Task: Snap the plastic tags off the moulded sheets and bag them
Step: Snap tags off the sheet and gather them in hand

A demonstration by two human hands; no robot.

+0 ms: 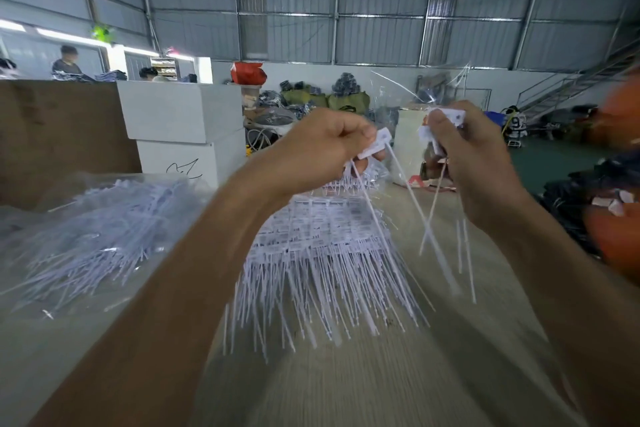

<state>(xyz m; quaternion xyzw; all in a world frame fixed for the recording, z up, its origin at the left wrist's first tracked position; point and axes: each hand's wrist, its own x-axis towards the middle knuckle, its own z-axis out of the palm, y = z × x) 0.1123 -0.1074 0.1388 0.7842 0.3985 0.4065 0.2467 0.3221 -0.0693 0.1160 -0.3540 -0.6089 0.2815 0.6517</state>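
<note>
A person's two hands work raised over a pale wood-grain table (363, 385) in a metal-roofed warehouse. The left hand (322, 146) is curled, pinching one white tag (375, 146) by its flat head, the tag's thin tail slanting down to the right. The right hand (467, 156) pinches a small bunch of tags (446, 118) together with the edge of a clear bag (408, 97); their tails hang crossed below the fingers, too blurred to count. Beneath the left hand one stack of moulded sheets (311, 239) lies on the table, printed heads in rows, tails fanning toward the camera; the number of sheets cannot be told. To the left, one clear sack (86, 239) holds a heap of loose tags. Behind it stand two white boxes (183, 128), one atop the other, beside a brown cardboard panel (59, 135). Three workers (67, 61) show at far left. A metal staircase (581, 80) climbs the right wall, above a green floor (550, 163), with dark bundles piled along the far wall
</note>
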